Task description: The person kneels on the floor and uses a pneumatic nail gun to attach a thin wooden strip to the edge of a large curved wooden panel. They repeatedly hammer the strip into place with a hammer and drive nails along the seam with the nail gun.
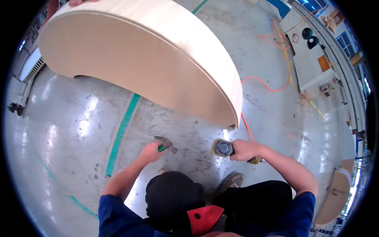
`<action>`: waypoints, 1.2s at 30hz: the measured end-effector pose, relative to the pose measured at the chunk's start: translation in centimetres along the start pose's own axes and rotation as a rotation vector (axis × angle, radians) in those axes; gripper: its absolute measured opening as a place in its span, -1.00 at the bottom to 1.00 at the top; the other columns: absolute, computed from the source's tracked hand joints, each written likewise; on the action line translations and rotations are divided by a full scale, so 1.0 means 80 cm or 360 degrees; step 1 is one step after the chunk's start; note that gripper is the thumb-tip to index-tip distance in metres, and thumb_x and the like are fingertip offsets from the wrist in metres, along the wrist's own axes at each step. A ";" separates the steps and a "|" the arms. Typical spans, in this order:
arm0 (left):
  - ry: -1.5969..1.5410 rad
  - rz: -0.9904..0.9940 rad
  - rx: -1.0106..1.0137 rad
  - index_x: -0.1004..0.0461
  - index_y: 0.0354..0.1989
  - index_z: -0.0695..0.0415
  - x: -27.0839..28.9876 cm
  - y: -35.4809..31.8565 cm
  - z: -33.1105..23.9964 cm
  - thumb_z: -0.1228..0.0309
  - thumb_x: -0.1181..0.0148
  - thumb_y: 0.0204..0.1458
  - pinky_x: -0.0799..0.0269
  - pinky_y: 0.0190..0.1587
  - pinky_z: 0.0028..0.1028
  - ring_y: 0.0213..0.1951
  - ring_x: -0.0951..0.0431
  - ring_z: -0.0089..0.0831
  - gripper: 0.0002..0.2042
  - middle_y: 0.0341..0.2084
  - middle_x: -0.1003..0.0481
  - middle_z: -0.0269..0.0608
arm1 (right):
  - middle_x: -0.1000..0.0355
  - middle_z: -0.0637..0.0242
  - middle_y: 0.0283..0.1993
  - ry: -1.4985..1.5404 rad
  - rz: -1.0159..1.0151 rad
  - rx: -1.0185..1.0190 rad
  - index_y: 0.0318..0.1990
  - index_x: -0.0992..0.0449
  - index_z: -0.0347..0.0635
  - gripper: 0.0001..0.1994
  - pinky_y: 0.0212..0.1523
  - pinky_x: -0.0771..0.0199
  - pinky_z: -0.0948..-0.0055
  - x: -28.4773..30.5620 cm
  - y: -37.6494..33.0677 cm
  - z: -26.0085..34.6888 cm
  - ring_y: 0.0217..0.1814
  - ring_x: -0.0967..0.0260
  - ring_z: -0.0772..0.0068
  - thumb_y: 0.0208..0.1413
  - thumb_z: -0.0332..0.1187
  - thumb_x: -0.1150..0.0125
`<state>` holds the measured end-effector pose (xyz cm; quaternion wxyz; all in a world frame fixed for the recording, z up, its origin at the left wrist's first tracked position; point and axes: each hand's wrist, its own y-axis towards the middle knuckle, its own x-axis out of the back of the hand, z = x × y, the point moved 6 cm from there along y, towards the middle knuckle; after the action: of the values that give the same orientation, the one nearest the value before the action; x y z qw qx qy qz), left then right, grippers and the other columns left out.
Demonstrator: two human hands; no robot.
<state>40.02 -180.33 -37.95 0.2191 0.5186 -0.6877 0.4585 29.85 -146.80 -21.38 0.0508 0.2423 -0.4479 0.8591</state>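
My left hand [151, 152] grips a hammer [166, 143] with a green handle, its dark steel head pointing up and right above the floor. My right hand [244, 150] holds a yellow and grey pneumatic nail gun [222, 148] with an orange air hose [247, 125] trailing from it. Both tools hang just below the near end of a large curved pale plywood panel [150, 55] that stands on edge across the top of the view.
Grey polished concrete floor [71, 130] with a green painted line [122, 130]. A white machine [310, 59] stands at the upper right with orange hose coiled beside it. Rounded wooden boards [335, 193] lean at the lower right. Another person's hand [81, 2] rests on the panel's far top.
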 end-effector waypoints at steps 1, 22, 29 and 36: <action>-0.0109 -0.0154 0.0004 -0.41 0.10 0.20 0.036 -0.016 -0.012 0.23 -0.26 0.08 -0.55 -0.14 -0.14 -0.20 -0.65 -0.08 -0.55 -0.33 -0.60 0.08 | -0.50 -0.16 -0.38 0.0031 -0.0070 0.0057 -0.26 -0.52 -0.42 -0.68 -0.23 -0.49 0.09 -0.008 0.008 -0.018 -0.32 -0.49 -0.11 -0.10 -0.31 -0.22; 0.0798 -0.1386 -0.0581 -0.37 0.31 -0.06 0.511 -0.142 -0.370 0.41 -0.15 0.23 -0.44 -0.02 -0.33 -0.13 -0.58 -0.22 -0.56 -0.15 -0.55 0.01 | -0.51 -0.23 -0.22 0.0433 -0.0745 0.0100 -0.13 -0.53 -0.39 -0.61 -0.05 -0.50 0.00 -0.147 0.122 -0.105 -0.09 -0.46 -0.30 -0.10 -0.28 -0.24; 0.0816 -0.1258 -0.0389 -0.36 0.32 -0.09 0.511 -0.131 -0.374 0.40 -0.11 0.23 -0.45 0.03 -0.25 -0.09 -0.61 -0.02 -0.55 -0.11 -0.56 0.14 | -0.52 -0.20 -0.19 0.0523 -0.0731 0.0042 -0.07 -0.49 -0.37 -0.58 0.00 -0.49 -0.03 -0.149 0.117 -0.097 -0.06 -0.45 -0.30 -0.10 -0.29 -0.25; 0.0711 -0.1031 -0.0100 -0.37 0.30 -0.06 0.504 -0.114 -0.373 0.34 -0.13 0.24 -0.44 -0.27 -0.37 -0.42 -0.53 -0.33 -0.57 -0.40 -0.51 -0.05 | -0.52 -0.22 -0.19 0.0507 -0.0634 -0.0016 -0.06 -0.48 -0.36 -0.56 -0.01 -0.50 -0.05 -0.149 0.117 -0.098 -0.06 -0.46 -0.29 -0.11 -0.28 -0.28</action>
<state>28.42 -175.73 11.48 0.5124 0.5891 -0.4376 0.4459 34.52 -144.58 -37.65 0.2903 0.1870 -0.3819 0.8573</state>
